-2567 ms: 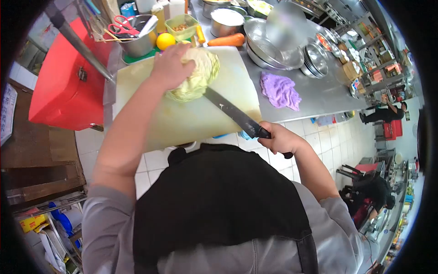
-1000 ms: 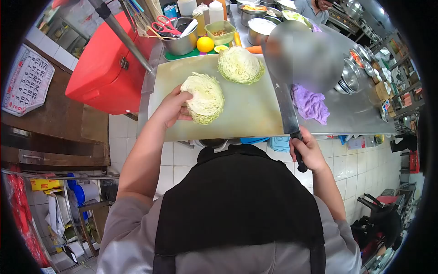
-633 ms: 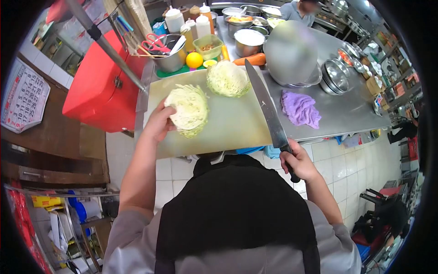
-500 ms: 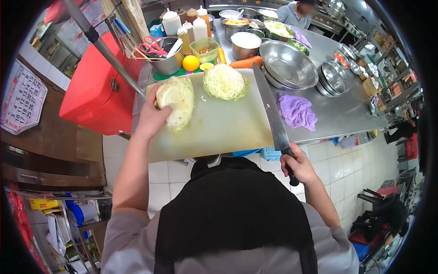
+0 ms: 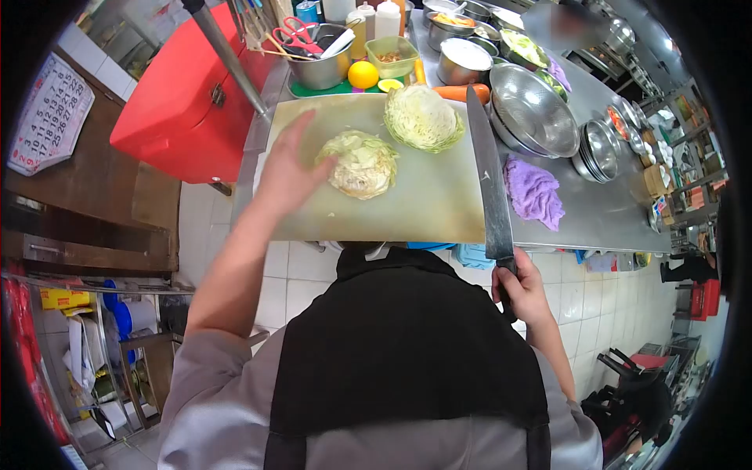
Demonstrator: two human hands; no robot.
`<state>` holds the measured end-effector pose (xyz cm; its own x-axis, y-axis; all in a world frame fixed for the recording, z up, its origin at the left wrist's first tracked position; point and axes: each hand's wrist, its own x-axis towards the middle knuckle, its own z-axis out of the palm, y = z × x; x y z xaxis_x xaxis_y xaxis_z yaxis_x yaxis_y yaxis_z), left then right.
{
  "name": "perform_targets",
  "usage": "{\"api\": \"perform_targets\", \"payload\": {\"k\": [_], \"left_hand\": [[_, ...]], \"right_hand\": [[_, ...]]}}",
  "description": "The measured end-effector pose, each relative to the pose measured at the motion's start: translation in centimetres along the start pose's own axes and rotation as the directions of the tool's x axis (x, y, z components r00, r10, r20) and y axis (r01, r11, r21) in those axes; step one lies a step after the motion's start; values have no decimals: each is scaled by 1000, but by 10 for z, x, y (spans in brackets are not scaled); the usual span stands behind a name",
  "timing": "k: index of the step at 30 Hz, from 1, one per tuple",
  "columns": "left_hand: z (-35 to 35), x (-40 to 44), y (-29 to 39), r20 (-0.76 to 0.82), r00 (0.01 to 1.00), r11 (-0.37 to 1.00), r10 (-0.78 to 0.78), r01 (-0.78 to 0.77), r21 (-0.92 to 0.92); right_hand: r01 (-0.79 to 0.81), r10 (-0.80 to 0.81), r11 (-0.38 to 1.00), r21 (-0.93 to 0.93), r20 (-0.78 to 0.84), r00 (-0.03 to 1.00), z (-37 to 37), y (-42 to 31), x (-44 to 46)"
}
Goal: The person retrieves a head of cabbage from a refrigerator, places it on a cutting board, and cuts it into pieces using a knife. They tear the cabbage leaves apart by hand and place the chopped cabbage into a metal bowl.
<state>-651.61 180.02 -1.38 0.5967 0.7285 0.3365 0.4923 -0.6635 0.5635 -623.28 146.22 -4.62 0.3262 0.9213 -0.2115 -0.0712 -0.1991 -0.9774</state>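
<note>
One piece of cabbage (image 5: 362,166) rests on the left-middle of the cutting board (image 5: 423,207), its outer leaves pale and browned near the base. My left hand (image 5: 296,164) is just left of it, fingers spread and slightly blurred; whether a fingertip touches the leaves I cannot tell. A second cabbage piece (image 5: 424,119) lies at the back of the board with its layered cut side up. My right hand (image 5: 520,288) grips the black handle of a large kitchen knife (image 5: 491,184). The blade points away from me along the board's right edge.
Right of the board are a purple cloth (image 5: 533,192), a perforated metal bowl (image 5: 540,110) and stacked bowls (image 5: 597,149). Behind it sit a carrot (image 5: 460,93), an orange (image 5: 363,74) and a metal pot with scissors (image 5: 321,70). A red cooler (image 5: 176,117) stands left.
The nearer cabbage piece has moved right and now lies turned over differently. My left hand has opened off it. My right hand still holds the knife; the view has shifted.
</note>
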Motion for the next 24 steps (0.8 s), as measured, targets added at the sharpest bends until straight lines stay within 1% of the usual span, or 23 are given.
{"api": "perform_targets", "payload": {"k": [2,5,8,9,11,14,17,20,23,24], "left_hand": [[-8,11,-19,51,997,991,-52,58,-121],[8,18,-31,331,942,931,-58,171,-323],[20,13,-22,326,945,995,-42,71,-76],[17,14,-14,363,919,980,-157,191,-60],[3,18,5,433,820,907,-375,421,-11],[13,12,-13,207,959,979,-195,204,-20],[29,10,-17,216,974,998,63,-56,-37],[46,8,-13,297,953,997,-55,66,-29],[37,25,-18,398,914,982,-81,141,-124],[34,32,-20,437,887,937,-150,269,-225]], "right_hand": [[-16,16,999,-35,28,999,7,-9,4],[-40,45,994,-104,45,998,16,-17,12],[-55,61,982,-179,33,998,25,-22,18],[-61,68,978,-202,25,997,27,-22,19],[-57,64,976,-209,25,998,26,-20,22],[-64,71,977,-206,31,997,25,-15,23],[-68,78,974,-214,38,996,24,-12,23],[-65,76,968,-243,35,996,26,-13,22],[-34,43,972,-231,32,999,24,-15,19],[-20,28,975,-221,37,999,23,-16,17]]}}
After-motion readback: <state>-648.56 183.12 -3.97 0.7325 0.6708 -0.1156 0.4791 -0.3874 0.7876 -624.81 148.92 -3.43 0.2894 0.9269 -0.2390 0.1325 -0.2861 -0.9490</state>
